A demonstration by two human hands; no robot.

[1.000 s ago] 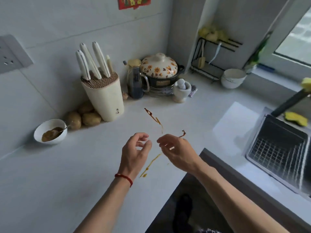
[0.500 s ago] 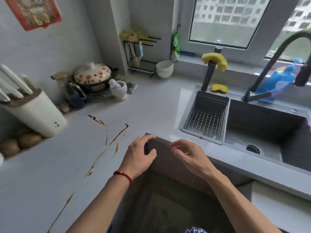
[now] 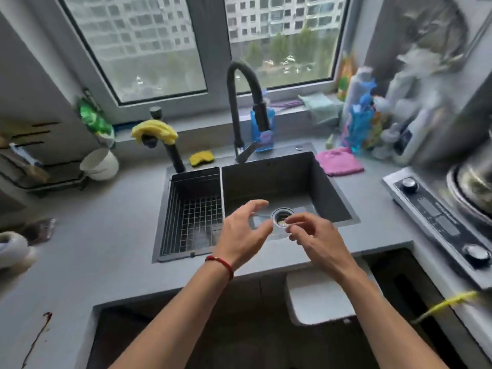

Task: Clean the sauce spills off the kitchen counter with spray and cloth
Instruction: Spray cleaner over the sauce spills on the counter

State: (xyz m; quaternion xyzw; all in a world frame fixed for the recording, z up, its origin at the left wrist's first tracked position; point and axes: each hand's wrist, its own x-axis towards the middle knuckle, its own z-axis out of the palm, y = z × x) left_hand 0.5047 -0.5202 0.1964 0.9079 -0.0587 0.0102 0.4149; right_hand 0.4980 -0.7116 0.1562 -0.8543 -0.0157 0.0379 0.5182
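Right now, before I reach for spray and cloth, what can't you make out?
- Bottles right of the faucet: motion blur, so I cannot tell which is spray.
- Sauce spill: only a streak shows, cut off by the bottom left edge.
- Sink floor near the drain: partly hidden by both hands, left and right.

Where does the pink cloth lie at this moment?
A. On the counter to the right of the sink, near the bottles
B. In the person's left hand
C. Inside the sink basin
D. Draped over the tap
A: the pink cloth lies flat on the grey counter just right of the sink, in front of the bottles; both hands hold nothing.
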